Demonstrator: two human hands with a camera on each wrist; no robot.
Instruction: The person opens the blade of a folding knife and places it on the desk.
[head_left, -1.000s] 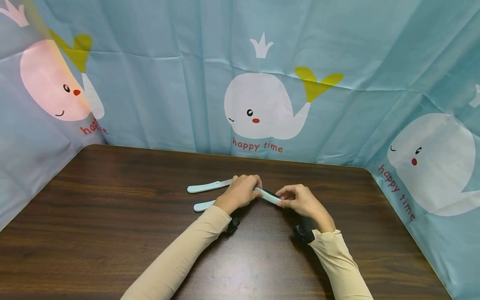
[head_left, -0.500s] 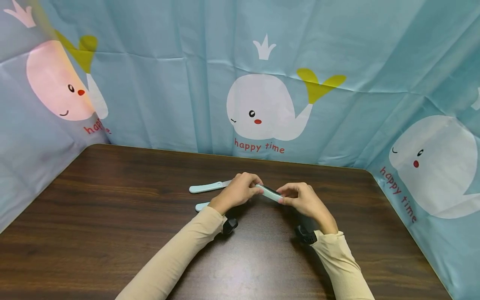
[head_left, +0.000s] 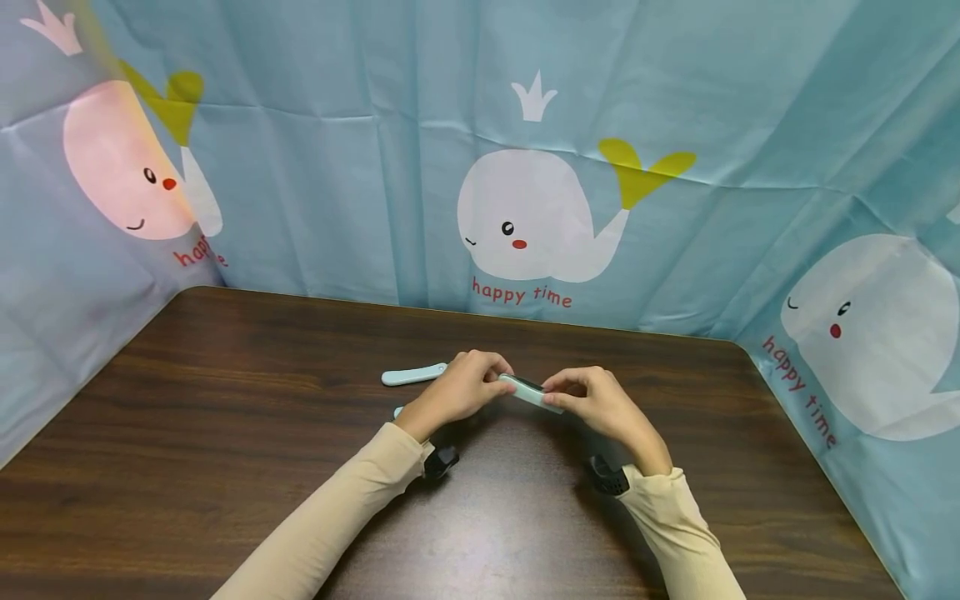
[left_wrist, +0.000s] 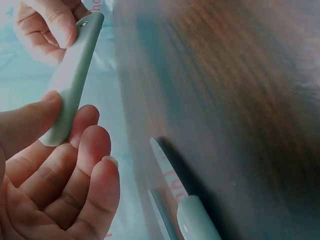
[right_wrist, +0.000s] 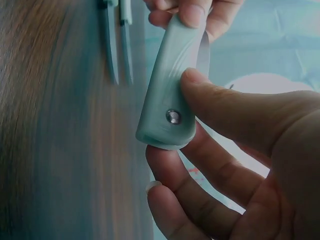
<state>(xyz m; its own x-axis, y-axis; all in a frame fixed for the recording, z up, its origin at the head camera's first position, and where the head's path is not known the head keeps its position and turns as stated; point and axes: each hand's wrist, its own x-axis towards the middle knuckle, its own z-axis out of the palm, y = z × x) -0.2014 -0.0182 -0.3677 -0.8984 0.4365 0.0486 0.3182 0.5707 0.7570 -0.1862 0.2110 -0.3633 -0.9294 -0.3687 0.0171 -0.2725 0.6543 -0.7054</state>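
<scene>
Between my two hands is a folding knife [head_left: 522,392] with a pale mint handle, held above the table. Thumb and fingers of my left hand [head_left: 457,390] pinch one end. My right hand [head_left: 602,410] pinches it near the other end, by the metal rivet seen in the right wrist view. A sliver of blade [right_wrist: 203,55] shows along the handle's edge there; the rest appears folded in. Two similar knives lie unfolded on the table left of my hands: one handle [head_left: 412,375] shows behind my left hand, while the other knife [head_left: 398,412] is mostly hidden by it.
The dark wood-grain table [head_left: 247,433] reaches back to a light blue curtain [head_left: 315,183] printed with whales. In the left wrist view, the two knives' blades [left_wrist: 167,162] lie side by side. A dark device [head_left: 441,461] is strapped to each wrist.
Both hands have shifted slightly left with the folding knife. My left hand now covers more of the two lying knives. My right fingers sit a little farther in from the knife's end.
</scene>
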